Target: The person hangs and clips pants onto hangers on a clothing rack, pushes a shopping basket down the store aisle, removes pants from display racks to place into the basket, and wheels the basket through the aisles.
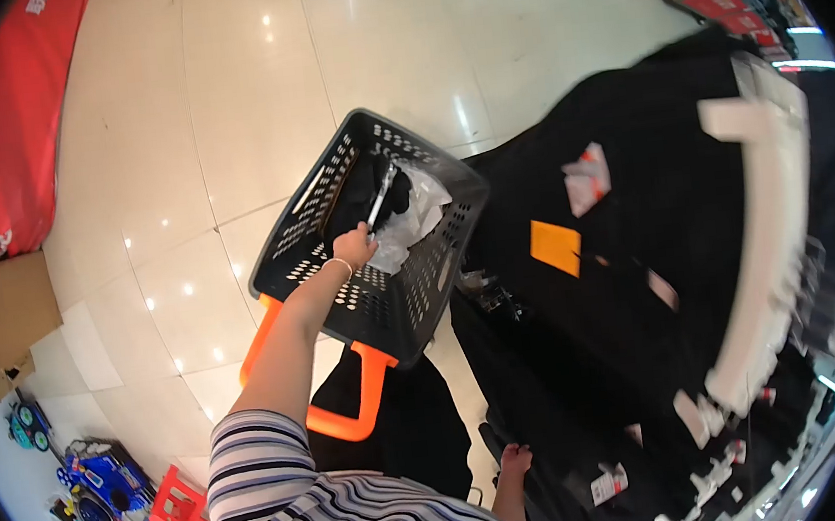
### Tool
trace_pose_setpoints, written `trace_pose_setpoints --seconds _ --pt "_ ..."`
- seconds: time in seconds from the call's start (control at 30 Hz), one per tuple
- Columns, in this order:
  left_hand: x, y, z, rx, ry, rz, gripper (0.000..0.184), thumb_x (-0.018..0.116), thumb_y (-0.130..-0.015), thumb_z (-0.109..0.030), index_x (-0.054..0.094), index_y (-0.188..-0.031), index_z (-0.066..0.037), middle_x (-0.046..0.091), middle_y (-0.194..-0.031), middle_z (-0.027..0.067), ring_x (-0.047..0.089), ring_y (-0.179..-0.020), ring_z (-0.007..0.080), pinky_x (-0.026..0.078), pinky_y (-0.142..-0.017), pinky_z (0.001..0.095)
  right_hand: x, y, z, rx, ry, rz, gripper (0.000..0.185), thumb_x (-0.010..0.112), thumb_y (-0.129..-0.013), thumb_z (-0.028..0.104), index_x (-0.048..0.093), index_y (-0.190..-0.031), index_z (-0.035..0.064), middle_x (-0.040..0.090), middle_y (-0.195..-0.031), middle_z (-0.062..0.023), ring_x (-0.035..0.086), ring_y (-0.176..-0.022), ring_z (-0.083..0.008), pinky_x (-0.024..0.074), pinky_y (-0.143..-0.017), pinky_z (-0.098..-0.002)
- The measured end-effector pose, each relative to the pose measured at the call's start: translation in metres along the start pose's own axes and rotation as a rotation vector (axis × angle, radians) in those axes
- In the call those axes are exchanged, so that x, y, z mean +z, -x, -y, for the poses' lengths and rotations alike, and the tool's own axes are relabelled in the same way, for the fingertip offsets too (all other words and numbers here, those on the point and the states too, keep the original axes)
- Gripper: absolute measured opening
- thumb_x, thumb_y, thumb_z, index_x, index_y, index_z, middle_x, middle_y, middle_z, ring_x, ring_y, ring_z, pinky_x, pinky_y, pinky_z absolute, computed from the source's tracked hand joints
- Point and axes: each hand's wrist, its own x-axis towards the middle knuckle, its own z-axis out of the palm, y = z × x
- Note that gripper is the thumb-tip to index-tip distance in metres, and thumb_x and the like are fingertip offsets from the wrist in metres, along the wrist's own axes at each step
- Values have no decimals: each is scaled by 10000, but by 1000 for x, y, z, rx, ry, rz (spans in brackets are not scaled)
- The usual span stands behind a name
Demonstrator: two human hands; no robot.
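Observation:
My left hand (355, 247) reaches down into a dark grey shopping basket (271, 257) with holes in its walls and an orange handle (345, 427). Its fingers are closed around a slim, silvery stick-like object (382, 196), whose exact kind does not show. Beside that lie crumpled clear-white plastic packaging (423, 203) and something black (358, 188) inside the basket. My right hand (517, 459) is low, near the edge of a black cloth (550, 378). Its fingers look partly curled, but too small to tell whether they grip anything.
On the black cloth to the right lie an orange-yellow packet (556, 248), a white-and-red package (587, 180) and a long white piece (768, 197). A cardboard box (10, 310) and a red stool-like item (177, 507) stand left, near toys (107, 478). Glossy tiles (154, 135) cover the floor.

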Motion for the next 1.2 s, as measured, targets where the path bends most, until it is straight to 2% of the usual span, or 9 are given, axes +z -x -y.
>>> trace_pose_setpoints --seconds 0.27,0.33,0.5,0.6,0.7,0.8,0.93,1.07,1.2 --pt "-212 191 -122 570 78 35 306 605 -680 -290 488 -818 -43 553 -600 176 594 -598 333 450 -547 422 -8 6 -24 143 -192 182 172 413 -827 43 520 -916 143 536 -750 0 515 -593 -190 488 -537 -298" --pt "-270 252 -161 655 90 92 270 608 -670 -262 491 -772 -41 526 -561 149 575 -548 305 434 -509 371 -14 3 -30 172 -16 96 175 470 -838 212 478 -1005 161 528 -942 -36 517 -704 -191 486 -534 -307" --pt "-376 385 -237 900 140 75 240 612 -597 -228 536 -699 -24 511 -543 94 526 -476 234 411 -484 323 -18 7 -38 350 144 935 287 494 -859 295 542 -1018 62 575 -891 -86 540 -712 -199 469 -600 -342" --pt "-391 414 -253 1354 304 4 186 614 -581 -150 509 -667 -24 481 -490 73 461 -391 233 354 -408 300 6 188 30 -523 373 889 432 525 -906 354 496 -1190 30 596 -1096 -115 568 -1005 -179 442 -869 -302" --pt "-393 410 -290 1723 678 584 192 595 -615 -170 486 -637 -14 470 -477 61 422 -353 196 317 -368 298 -5 283 92 -933 313 1333 707 640 -833 191 221 -1380 26 356 -1365 -162 342 -1268 -212 259 -1053 -339" --pt "-372 392 -319 1819 687 925 198 562 -627 -181 475 -614 -3 455 -450 73 397 -319 182 292 -326 311 -28 331 114 -798 20 1696 773 677 -797 221 220 -1388 24 368 -1358 -133 355 -1249 -198 264 -1040 -316" --pt "-326 406 -373 1714 646 1018 239 570 -563 -213 506 -590 16 459 -445 82 435 -356 218 335 -367 318 -81 341 122 -955 51 1140 239 650 -816 193 606 -983 27 631 -875 -19 562 -853 -130 435 -792 -282" --pt "-286 426 -396 1339 554 633 465 617 -593 -395 570 -731 47 577 -715 103 554 -640 197 422 -567 292 -125 307 103 -950 -230 882 232 626 -822 203 608 -949 10 618 -878 -53 558 -784 -122 444 -724 -258" --pt "-233 465 -451 1157 802 897 756 623 -686 -512 473 -1137 76 548 -1103 141 543 -971 187 422 -808 275 -157 321 133 -827 -722 659 271 573 -882 181 527 -1050 -27 589 -911 -112 570 -818 -163 495 -731 -307"
